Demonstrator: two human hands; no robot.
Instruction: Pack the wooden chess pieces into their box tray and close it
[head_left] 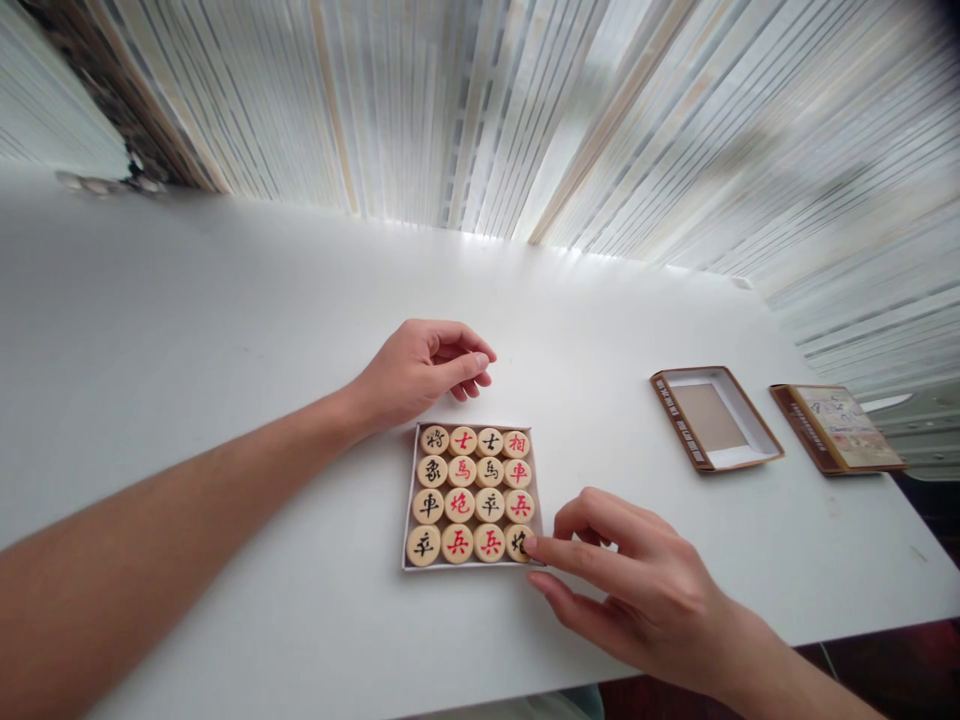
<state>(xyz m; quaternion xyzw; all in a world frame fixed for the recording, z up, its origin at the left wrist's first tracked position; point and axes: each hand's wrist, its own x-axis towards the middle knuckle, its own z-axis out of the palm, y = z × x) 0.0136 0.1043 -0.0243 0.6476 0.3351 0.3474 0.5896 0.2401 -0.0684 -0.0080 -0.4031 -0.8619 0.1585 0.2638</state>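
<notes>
A shallow white box tray (411, 480) lies on the table, filled with rows of round wooden xiangqi pieces marked in red or black characters. My right hand (637, 580) is at its lower right corner. The index fingertip rests on the edge of a black-marked xiangqi piece (516, 543), while the thumb stays apart, below the tray's rim; nothing is gripped. Just beyond the tray's far side, my left hand (427, 370) rests on the table. Its fingers are loosely curled, thumb against the index finger, with no object visible in them.
To the right lies a brown-edged box part (761, 435), its white inside facing up. Beside it, near the table's right edge, is a printed box lid (847, 425). A striped curtain (465, 110) hangs behind the white table (247, 320).
</notes>
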